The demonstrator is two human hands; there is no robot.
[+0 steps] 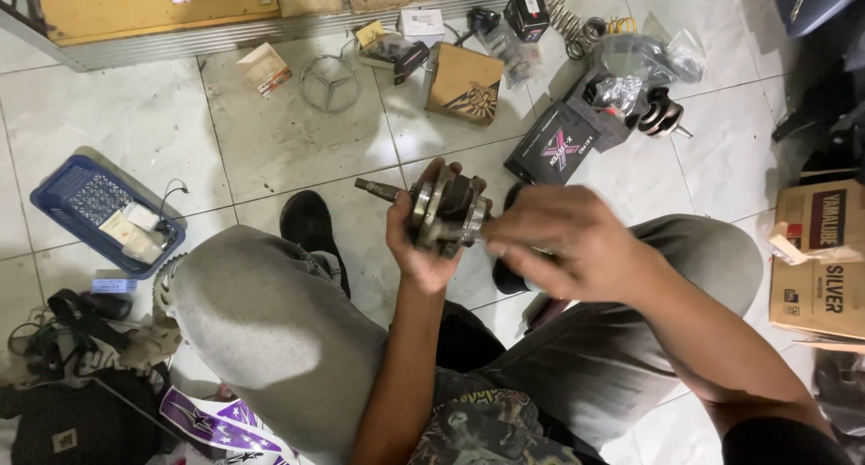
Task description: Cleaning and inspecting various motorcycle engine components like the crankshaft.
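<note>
STEP: inspecting crankshaft [443, 211], held above the tiled floor [297, 141] between the knees | left hand [416, 249]: grip wrapped round its webs | right hand [568, 241]: fingertips pinching its right end | NEXT: likely calls for steady support while turning the shaft

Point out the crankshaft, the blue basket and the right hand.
crankshaft [443, 208], head view, on its dark web.
blue basket [68, 187], head view, on its far lattice rim.
right hand [563, 240], head view, on its back.
</note>
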